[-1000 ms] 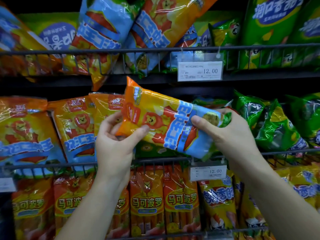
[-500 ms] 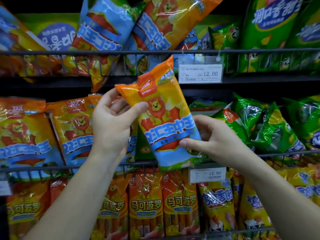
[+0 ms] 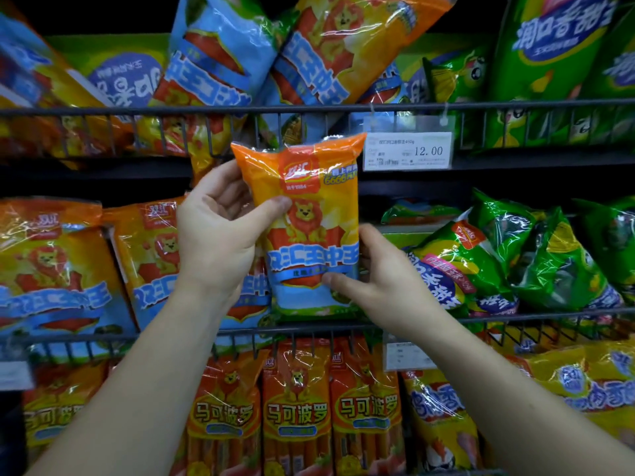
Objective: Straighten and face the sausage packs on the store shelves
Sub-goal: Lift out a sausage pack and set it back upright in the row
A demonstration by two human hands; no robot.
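The orange-and-blue sausage pack [image 3: 309, 218], slanted sideways a second ago, now stands upright with its lion label facing out, just above the middle shelf's wire rail [image 3: 515, 316]. The left hand [image 3: 216, 235] grips its upper left edge and the right hand [image 3: 381, 283] its lower right corner, with the fingers [image 3: 271, 207] of both curled round it. It looks ready to slot into the row.

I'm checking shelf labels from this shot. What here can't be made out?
Head view only:
Upper price tag: fine print too small.
Lower price tag: blurred.
What sits behind the lion pack: hidden by it, the left hand and right hand.
Top-shelf packs: cut off by the upper edge.
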